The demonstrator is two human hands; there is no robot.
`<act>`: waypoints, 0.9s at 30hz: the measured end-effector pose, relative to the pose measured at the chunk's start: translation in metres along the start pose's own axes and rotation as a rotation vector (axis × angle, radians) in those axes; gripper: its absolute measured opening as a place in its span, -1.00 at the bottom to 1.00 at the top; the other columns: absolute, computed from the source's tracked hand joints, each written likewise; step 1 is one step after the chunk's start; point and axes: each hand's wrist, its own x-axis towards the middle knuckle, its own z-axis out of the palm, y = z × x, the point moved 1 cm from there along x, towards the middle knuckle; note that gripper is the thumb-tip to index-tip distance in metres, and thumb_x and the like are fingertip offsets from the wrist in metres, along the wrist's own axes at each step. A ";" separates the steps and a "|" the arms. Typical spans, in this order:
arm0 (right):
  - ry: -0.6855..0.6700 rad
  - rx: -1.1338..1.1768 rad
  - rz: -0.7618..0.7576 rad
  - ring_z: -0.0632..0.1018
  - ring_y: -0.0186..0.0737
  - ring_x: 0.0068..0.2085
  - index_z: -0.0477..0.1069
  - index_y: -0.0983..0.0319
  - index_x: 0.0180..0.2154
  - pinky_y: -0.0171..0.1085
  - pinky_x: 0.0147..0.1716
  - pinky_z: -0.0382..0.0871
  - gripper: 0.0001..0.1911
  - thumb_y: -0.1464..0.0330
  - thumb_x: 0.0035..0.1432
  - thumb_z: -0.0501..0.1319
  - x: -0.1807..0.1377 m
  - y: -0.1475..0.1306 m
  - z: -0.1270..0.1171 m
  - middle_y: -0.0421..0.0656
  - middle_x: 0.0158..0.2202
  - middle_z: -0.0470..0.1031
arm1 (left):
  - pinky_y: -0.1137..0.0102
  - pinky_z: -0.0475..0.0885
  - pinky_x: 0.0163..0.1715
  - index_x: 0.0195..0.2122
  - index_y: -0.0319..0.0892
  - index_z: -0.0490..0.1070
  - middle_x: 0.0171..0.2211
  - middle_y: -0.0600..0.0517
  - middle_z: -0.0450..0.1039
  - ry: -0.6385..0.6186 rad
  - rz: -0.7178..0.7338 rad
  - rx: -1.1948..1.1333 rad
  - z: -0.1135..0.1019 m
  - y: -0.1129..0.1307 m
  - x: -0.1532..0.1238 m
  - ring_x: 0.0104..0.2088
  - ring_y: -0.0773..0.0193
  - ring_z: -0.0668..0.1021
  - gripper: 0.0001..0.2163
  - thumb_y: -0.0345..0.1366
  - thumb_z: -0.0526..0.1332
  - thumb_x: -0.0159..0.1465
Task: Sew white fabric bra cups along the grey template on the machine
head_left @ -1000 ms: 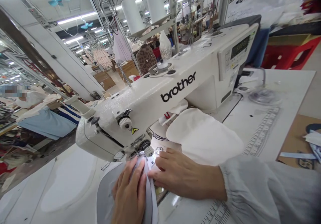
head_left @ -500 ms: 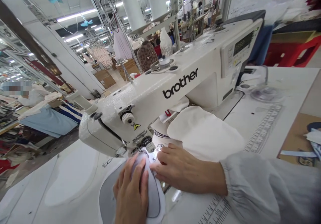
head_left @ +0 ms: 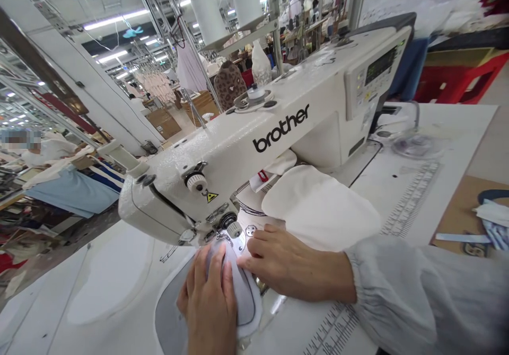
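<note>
The grey piece (head_left: 245, 298), edged in white, lies flat on the table (head_left: 397, 201) right in front of you. Its long axis runs away from you, and its narrow far end sits under the foot (head_left: 229, 239) of the machine (head_left: 278, 132). Your left hand (head_left: 210, 304) lies open and flat on top of it, fingers pointing up its length toward the needle, so this hand is the nearer one. Your right hand (head_left: 292, 266) comes in from the right, fingers extended, not clenched, with the tips pressing the piece's right edge just beside the foot. Behind that wrist a white cloth (head_left: 320, 206) is heaped under the machine's arm. Further right, by the machine's base, stands a clear dish (head_left: 413, 145); you cannot tell what is in it.
</note>
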 end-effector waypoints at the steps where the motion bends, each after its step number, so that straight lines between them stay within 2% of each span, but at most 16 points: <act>1: 0.008 -0.003 -0.004 0.23 -0.28 -0.39 0.37 0.25 -0.34 -0.24 -0.33 0.07 -0.83 0.54 0.26 0.07 -0.001 0.000 -0.001 -0.22 -0.42 0.32 | 0.05 0.44 -0.03 0.02 -0.08 0.42 0.11 -0.13 0.42 0.005 -0.010 -0.008 -0.001 0.002 0.000 0.09 -0.01 0.48 -0.68 -0.21 -0.04 0.38; 5: 0.067 0.010 0.027 0.26 -0.28 -0.36 0.40 0.27 -0.34 -0.25 -0.30 0.09 -0.81 0.55 0.27 0.07 -0.010 0.001 -0.004 -0.20 -0.40 0.33 | -0.04 0.38 0.03 0.05 -0.09 0.42 0.15 -0.15 0.38 -0.048 -0.075 -0.070 -0.006 0.003 0.003 0.13 -0.05 0.44 -0.64 -0.19 -0.09 0.39; 9: 0.103 0.078 0.011 0.28 -0.28 -0.35 0.43 0.28 -0.30 -0.27 -0.30 0.12 -0.81 0.54 0.27 0.06 -0.023 -0.003 -0.010 -0.18 -0.38 0.36 | -0.09 0.31 0.10 0.13 0.08 0.34 0.25 -0.02 0.26 -0.274 -0.114 -0.170 -0.010 -0.008 0.007 0.23 -0.02 0.33 -0.63 -0.09 -0.08 0.38; 14: 0.009 0.182 -0.104 0.35 -0.25 -0.29 0.43 0.29 -0.12 -0.26 -0.28 0.19 -0.78 0.43 0.37 0.02 -0.034 -0.013 -0.018 -0.11 -0.26 0.43 | -0.08 0.25 0.16 0.16 0.09 0.31 0.30 0.02 0.18 -0.399 -0.124 -0.271 -0.020 -0.018 0.012 0.29 0.01 0.24 -0.59 -0.02 -0.06 0.35; 17: -0.062 0.185 -0.147 0.36 -0.21 -0.23 0.39 0.29 -0.05 -0.23 -0.24 0.22 -0.80 0.38 0.35 0.09 -0.035 -0.015 -0.020 -0.08 -0.21 0.42 | -0.06 0.26 0.14 0.17 0.09 0.31 0.29 0.03 0.19 -0.453 -0.070 -0.247 -0.029 -0.019 0.016 0.26 -0.02 0.26 -0.59 -0.03 0.00 0.32; 20: -0.084 0.165 -0.173 0.35 -0.19 -0.24 0.38 0.31 -0.03 -0.21 -0.25 0.21 -0.79 0.39 0.36 0.08 -0.033 -0.015 -0.020 -0.08 -0.22 0.41 | -0.08 0.30 0.08 0.19 0.20 0.27 0.30 0.10 0.19 -0.516 -0.017 -0.175 -0.036 -0.023 0.019 0.21 -0.05 0.31 -0.59 -0.01 0.04 0.31; 22: -0.069 0.146 -0.196 0.34 -0.19 -0.23 0.38 0.33 -0.04 -0.20 -0.25 0.20 -0.78 0.41 0.38 0.04 -0.031 -0.016 -0.021 -0.07 -0.19 0.41 | -0.07 0.33 0.04 0.19 0.24 0.26 0.30 0.11 0.18 -0.502 0.019 -0.137 -0.036 -0.026 0.019 0.17 -0.04 0.34 -0.59 0.00 0.04 0.32; 27: -0.087 0.119 -0.240 0.36 -0.17 -0.10 0.37 0.33 -0.07 -0.19 -0.18 0.18 -0.76 0.42 0.43 -0.03 -0.029 -0.017 -0.023 -0.03 -0.09 0.43 | 0.03 0.32 0.03 0.19 0.23 0.26 0.29 0.10 0.21 -0.345 0.115 -0.098 -0.028 -0.031 0.007 0.12 0.01 0.37 -0.60 0.00 0.02 0.34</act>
